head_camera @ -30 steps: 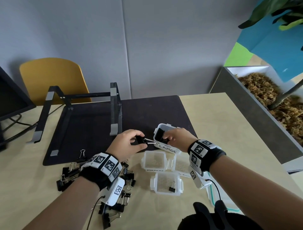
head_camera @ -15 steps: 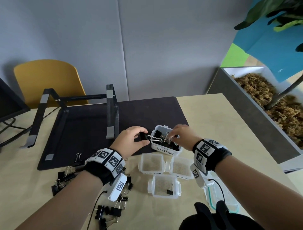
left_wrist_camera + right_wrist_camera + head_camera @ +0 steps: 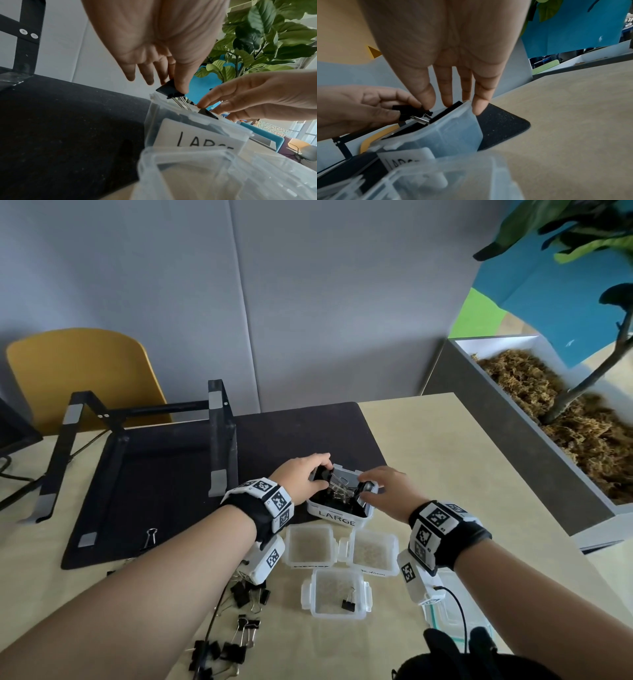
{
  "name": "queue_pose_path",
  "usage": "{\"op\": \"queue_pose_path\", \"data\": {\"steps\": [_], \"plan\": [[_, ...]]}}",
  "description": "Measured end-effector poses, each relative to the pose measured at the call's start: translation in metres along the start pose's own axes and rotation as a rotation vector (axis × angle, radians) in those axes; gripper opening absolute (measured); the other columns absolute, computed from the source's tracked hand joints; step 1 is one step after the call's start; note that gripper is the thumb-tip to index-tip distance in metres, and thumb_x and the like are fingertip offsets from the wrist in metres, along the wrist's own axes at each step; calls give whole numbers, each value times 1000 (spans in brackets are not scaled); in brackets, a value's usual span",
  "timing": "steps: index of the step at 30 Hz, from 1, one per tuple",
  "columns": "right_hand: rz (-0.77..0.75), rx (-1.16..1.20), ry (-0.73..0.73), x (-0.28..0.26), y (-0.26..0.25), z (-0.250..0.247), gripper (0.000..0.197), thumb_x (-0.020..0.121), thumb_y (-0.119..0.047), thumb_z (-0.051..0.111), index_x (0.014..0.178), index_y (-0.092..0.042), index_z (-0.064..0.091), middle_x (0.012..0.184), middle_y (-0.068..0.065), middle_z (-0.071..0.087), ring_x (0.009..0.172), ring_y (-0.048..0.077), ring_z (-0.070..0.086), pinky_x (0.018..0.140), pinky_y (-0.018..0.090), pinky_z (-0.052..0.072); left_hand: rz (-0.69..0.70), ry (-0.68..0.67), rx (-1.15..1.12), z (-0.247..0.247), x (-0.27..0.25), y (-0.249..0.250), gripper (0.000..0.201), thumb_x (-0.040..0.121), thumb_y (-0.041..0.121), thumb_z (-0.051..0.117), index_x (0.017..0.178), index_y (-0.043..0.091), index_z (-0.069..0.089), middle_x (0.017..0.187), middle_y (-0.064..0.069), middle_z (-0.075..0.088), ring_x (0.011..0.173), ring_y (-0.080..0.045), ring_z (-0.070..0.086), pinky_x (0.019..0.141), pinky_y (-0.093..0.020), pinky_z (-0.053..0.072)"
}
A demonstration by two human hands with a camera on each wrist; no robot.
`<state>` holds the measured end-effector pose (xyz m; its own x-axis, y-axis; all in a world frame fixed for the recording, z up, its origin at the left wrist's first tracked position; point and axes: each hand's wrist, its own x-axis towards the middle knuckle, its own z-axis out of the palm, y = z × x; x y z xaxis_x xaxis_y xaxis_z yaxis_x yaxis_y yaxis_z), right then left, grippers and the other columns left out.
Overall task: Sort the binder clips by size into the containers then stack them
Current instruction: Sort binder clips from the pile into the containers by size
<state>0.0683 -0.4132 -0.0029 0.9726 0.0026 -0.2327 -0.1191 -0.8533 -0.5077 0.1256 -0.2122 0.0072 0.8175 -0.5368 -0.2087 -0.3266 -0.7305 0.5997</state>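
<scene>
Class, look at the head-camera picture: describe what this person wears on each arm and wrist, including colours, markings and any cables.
Both forearms are bare, no sleeves. The left wrist and right wrist each carry a black strap ringed with white blocks printed with black square-pattern markers. Under each strap hangs a white camera unit bearing another such marker. A thin black cable runs from the right unit; another trails below the left forearm.

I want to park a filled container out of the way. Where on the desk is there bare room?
Bare tabletop lies right of the black mat, between the LARGE container and the planter. The mat is also bare between the stand's legs. It is crowded near the left forearm, where loose binder clips lie, and around the three small containers.
</scene>
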Motion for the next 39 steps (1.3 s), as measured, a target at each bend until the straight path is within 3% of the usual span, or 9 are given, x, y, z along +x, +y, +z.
{"op": "queue_pose_path", "data": {"steps": [3,10,14,19,22,27,31,35,39], "plan": [[-4,7,-24,1,-1,1,36,85,-31,65,120,-25,61,131,1,51,96,12,47,93,27,40,8,3,53,-3,6,-6,33,85,22,66,117,24,59,144,11,46,115,-18,56,102,-33,42],[16,-26,-51,3,-6,4,43,85,-28,66,126,-18,58,135,3,46,118,21,48,93,22,34,56,-12,144,4,5,-11,43,82,21,69,124,25,58,130,7,59,122,-16,54,102,-32,42],[37,18,-41,1,-4,2,53,84,-28,67,133,-18,50,138,1,48,119,22,50,97,26,37,93,-57,248,8,10,-9,40,90,22,59,129,29,56,150,12,37,144,-13,25,117,-35,23],[41,112,-14,-3,4,5,51,85,-27,66,134,-24,50,138,-3,49,109,16,53,95,25,41,114,-111,278,17,8,-6,40,97,16,39,132,28,54,158,8,19,149,-18,4,121,-42,8],[51,172,33,-3,6,8,51,81,-26,70,130,-23,54,134,-3,53,112,18,54,98,31,44,101,-101,250,18,4,-6,42,97,30,40,138,23,44,158,5,17,148,-13,3,121,-40,5],[107,192,135,-3,5,12,41,76,-28,74,110,-18,54,108,0,60,96,21,59,80,31,48,85,-126,354,25,2,-12,62,99,38,36,151,21,7,160,6,7,148,-14,-2,121,-40,6],[84,88,129,-3,4,11,23,84,-22,64,106,-15,62,100,5,62,90,23,57,70,26,39,69,-106,460,34,-1,-13,62,100,42,26,152,21,0,160,7,-3,148,-16,-11,121,-47,6],[12,18,123,0,2,4,30,87,-20,62,116,-17,63,119,1,61,98,19,58,79,22,39,58,-121,430,34,-2,-12,63,99,46,26,151,24,-2,160,8,-6,147,-15,-14,120,-49,5],[-35,-78,41,-1,0,5,31,90,-23,59,121,-22,63,128,1,52,107,19,54,91,26,42,37,-114,376,36,-1,-12,64,98,46,30,151,28,-1,160,11,-7,147,-16,-13,120,-50,7]]}}
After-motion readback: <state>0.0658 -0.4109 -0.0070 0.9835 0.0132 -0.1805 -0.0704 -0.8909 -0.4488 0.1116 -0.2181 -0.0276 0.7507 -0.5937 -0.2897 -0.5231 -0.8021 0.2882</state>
